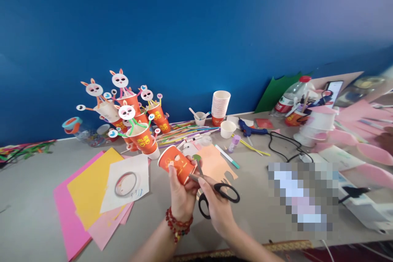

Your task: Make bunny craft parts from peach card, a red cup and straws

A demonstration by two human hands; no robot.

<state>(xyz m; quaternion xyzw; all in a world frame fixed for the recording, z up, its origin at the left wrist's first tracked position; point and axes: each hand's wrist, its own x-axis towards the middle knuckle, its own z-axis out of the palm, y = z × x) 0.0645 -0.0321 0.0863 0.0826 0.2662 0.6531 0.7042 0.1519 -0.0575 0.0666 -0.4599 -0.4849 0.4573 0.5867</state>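
Note:
My left hand (181, 194) is wrapped round an orange paper cup (176, 163) lying on its side, its open mouth turned toward the left. A red bead bracelet (177, 225) circles that wrist. My right hand (216, 204) grips black-handled scissors (215, 196), fingers through the loops, with the blades pointing up-left against the cup's base end. Both hands hover just above the grey table (37, 217), near its front edge.
Pink, yellow and white paper sheets (92, 192) lie at left. Behind stand several cup rabbits on sticks (132, 110), a stack of cups (220, 106), straws, a blue glue gun (250, 130), a bottle (290, 98), and pink cut-outs at right.

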